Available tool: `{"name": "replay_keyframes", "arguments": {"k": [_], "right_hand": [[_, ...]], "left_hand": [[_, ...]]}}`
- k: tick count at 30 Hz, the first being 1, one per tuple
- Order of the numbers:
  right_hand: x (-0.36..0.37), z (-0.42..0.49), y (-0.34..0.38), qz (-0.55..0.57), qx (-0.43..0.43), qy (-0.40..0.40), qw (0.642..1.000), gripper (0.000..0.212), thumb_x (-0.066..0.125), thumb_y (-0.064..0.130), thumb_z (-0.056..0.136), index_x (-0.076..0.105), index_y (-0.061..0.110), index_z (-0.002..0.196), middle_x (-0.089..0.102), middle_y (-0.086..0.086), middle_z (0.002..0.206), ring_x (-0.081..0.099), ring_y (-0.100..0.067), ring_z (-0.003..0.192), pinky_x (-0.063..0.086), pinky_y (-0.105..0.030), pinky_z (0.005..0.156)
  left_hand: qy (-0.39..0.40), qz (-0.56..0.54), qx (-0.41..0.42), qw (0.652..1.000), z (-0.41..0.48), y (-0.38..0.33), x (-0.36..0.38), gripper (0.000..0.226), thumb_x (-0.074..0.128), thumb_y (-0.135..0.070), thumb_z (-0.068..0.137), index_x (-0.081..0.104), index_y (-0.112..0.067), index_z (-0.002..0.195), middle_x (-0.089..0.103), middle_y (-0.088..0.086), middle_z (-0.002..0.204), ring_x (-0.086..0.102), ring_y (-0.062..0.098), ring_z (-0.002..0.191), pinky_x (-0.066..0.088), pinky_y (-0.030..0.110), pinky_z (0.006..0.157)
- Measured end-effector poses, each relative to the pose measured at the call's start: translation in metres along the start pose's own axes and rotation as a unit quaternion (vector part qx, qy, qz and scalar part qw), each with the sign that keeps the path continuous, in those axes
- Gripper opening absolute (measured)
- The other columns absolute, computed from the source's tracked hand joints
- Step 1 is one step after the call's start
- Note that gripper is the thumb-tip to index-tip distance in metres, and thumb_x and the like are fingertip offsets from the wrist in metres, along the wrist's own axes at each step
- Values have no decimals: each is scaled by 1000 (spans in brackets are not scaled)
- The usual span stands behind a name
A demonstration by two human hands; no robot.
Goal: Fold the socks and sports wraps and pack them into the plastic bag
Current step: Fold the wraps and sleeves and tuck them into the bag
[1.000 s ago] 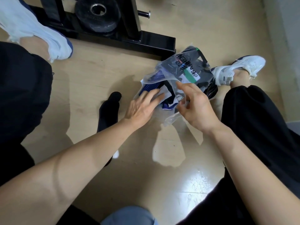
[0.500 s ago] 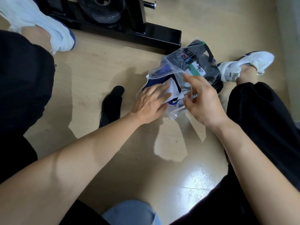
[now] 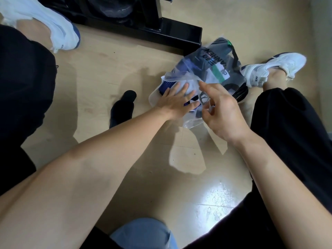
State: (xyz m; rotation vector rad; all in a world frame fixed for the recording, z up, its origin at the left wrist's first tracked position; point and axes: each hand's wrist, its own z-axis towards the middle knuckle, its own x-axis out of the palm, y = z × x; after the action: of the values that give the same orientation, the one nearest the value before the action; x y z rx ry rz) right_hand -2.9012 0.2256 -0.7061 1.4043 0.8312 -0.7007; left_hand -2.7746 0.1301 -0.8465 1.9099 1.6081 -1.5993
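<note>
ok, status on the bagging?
Left hand flat, pressing white-and-blue socks into the plastic bag. Right hand pinching bag mouth. Black sock on floor, unpacked. Nothing blocking.

The clear plastic bag (image 3: 195,69) looks thin and crinkled, the black sock (image 3: 122,108) matt cloth, the floor (image 3: 212,194) smooth, glossy wood-look.

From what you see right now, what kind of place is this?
Probably a gym or home workout corner: a black metal equipment base on the floor, what looks like a weight plate above it, and white sports shoes.
</note>
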Motion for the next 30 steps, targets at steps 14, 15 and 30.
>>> {"name": "replay_keyframes", "arguments": {"k": [14,15,30], "right_hand": [[16,-8,-4,-11,-67,60,996,52,72,8,85,60,20,135,54,-1,126,54,-13,98,50,-31,87],[17,-10,-4,-13,-68,64,996,52,73,10,85,60,21,135,53,-1,128,51,-10,97,50,-31,87],[21,-40,31,-60,-103,111,987,35,70,21,86,67,18,121,65,-2,108,63,-25,97,52,-36,81]], "left_hand": [[-319,-22,25,947,-116,100,21,19,59,-28,88,70,-17,99,66,2,95,62,28,90,54,44,73],[-317,2,-30,948,-124,110,19,21,61,-29,87,69,-18,103,64,3,99,60,29,94,53,45,77],[-112,-166,-395,897,-142,129,23,39,80,-49,75,57,-24,94,67,-2,94,63,24,92,51,32,81]]}}
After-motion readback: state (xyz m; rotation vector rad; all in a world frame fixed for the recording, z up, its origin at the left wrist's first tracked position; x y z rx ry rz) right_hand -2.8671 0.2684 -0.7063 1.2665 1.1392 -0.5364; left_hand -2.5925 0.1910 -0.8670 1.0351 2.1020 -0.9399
